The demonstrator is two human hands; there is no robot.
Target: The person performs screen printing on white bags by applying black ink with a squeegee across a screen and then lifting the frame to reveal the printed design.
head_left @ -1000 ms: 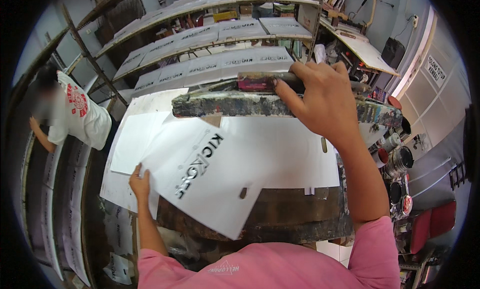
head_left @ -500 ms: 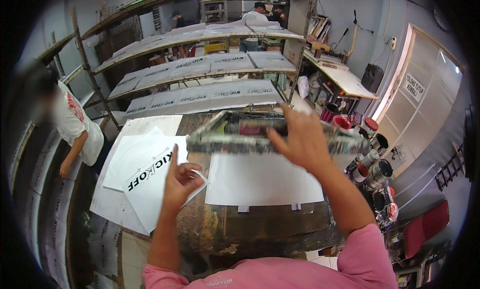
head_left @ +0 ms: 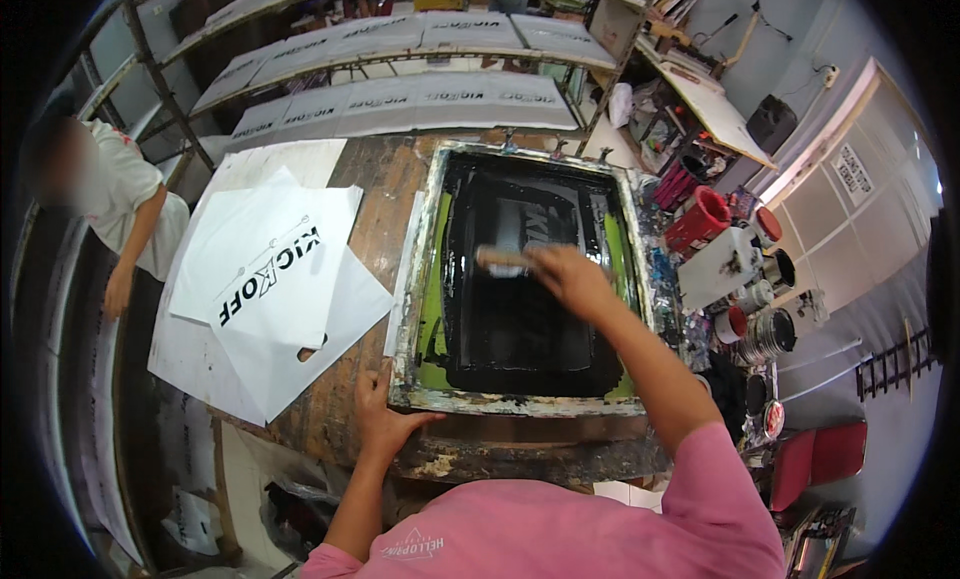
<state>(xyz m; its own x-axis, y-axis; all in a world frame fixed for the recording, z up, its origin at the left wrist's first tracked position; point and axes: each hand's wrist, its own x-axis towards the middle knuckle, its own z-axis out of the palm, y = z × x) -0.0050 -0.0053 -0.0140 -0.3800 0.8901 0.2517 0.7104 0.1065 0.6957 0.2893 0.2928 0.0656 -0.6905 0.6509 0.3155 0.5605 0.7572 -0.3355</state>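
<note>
Two hands at the screen frame [head_left: 520, 406], down on the wooden table [head_left: 372, 179]: right hand [head_left: 570, 279] wrapped round the squeegee [head_left: 503, 261] above black ink [head_left: 520, 344]; left hand [head_left: 385, 416] by near-left corner, thumb splayed, can't tell if gripping; printed sheets [head_left: 268, 291] overlap left of frame

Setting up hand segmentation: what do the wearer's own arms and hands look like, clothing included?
Left hand and right hand are ungloved, with no watch or cable visible. Both forearms are bare. Short pink sleeves match the pink shirt, which has a small white print with a triangular outline and lettering.
</note>
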